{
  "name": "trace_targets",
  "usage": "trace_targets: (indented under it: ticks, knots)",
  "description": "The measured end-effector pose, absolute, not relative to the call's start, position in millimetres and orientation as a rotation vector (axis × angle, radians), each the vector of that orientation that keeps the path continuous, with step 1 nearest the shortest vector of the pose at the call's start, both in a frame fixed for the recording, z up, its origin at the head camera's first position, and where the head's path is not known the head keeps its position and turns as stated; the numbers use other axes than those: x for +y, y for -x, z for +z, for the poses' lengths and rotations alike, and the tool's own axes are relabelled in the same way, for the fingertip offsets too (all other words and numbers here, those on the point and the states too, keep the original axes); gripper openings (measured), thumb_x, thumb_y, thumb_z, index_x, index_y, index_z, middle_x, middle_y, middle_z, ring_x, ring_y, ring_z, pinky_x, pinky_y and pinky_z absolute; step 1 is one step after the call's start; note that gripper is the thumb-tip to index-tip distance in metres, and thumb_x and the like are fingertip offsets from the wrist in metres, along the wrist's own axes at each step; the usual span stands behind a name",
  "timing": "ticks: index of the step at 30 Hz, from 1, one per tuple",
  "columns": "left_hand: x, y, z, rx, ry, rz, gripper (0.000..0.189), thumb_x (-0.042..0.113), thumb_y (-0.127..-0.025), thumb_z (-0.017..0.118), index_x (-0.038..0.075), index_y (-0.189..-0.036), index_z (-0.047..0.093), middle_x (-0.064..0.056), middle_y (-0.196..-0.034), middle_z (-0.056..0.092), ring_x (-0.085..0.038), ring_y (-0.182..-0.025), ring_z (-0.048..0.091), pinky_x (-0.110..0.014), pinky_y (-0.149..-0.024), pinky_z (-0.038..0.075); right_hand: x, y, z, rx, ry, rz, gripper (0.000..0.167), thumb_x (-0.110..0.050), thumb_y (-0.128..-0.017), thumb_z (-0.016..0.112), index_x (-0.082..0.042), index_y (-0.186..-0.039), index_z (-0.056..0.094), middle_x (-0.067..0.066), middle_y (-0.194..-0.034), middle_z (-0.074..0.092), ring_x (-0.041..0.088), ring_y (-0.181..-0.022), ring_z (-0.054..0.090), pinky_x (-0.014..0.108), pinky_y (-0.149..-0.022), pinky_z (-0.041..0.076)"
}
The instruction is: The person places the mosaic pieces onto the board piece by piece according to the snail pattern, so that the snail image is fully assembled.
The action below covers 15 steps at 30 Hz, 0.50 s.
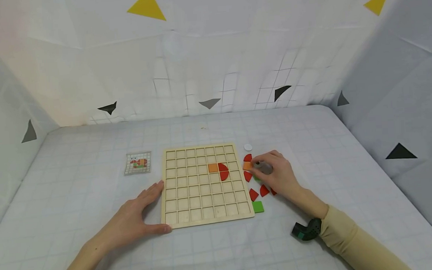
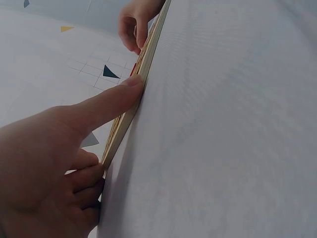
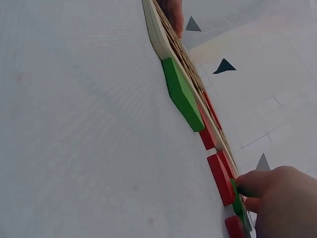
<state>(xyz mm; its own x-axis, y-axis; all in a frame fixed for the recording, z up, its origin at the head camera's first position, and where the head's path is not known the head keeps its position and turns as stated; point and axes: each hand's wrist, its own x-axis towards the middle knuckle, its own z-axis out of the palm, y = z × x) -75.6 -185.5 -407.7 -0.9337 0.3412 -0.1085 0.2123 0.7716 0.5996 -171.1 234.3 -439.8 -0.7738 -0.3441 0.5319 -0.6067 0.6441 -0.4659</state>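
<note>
A light wooden grid board [image 1: 193, 192] lies flat, holding one orange square [image 1: 213, 168] and two red quarter-circle pieces [image 1: 224, 176]. My left hand [image 1: 132, 218] rests against the board's left side, fingers at the edge and thumb at the near left corner. Right of the board, my right hand [image 1: 279, 174] pinches another orange square [image 1: 247, 165] between thumb and index finger. A grey rounded shape [image 1: 265, 168] shows within that hand's curl; its kind is unclear. In the right wrist view, a green piece [image 3: 237, 198] is close to the fingertips, and the pinched square is hidden.
Beside the board's right edge lie several red quarter-circles [image 1: 254, 194], a green square [image 1: 258, 206] and a white disc [image 1: 248, 147]. A small pattern card [image 1: 137, 163] lies to the left. A black device [image 1: 306, 230] is at the right sleeve. White sheets surround the table.
</note>
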Motion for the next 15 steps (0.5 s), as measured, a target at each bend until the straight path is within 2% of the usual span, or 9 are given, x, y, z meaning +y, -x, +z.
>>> trace_targets:
  ticks: [15]
  knots:
    - [-186.7,75.3,-408.9,2.751,-0.445,0.92,0.113,0.071,-0.068,0.077,0.025,-0.159,0.029,-0.002,-0.163,0.031,-0.039,-0.148,0.03,-0.065,-0.113,0.026,235.3,170.7,-438.3,-2.521,-0.699,0.934,0.025,-0.011,-0.079,0.085,-0.012,-0.102,0.074,-0.002,-0.093,0.071,0.015,-0.095,0.057,0.032,-0.078,0.052]
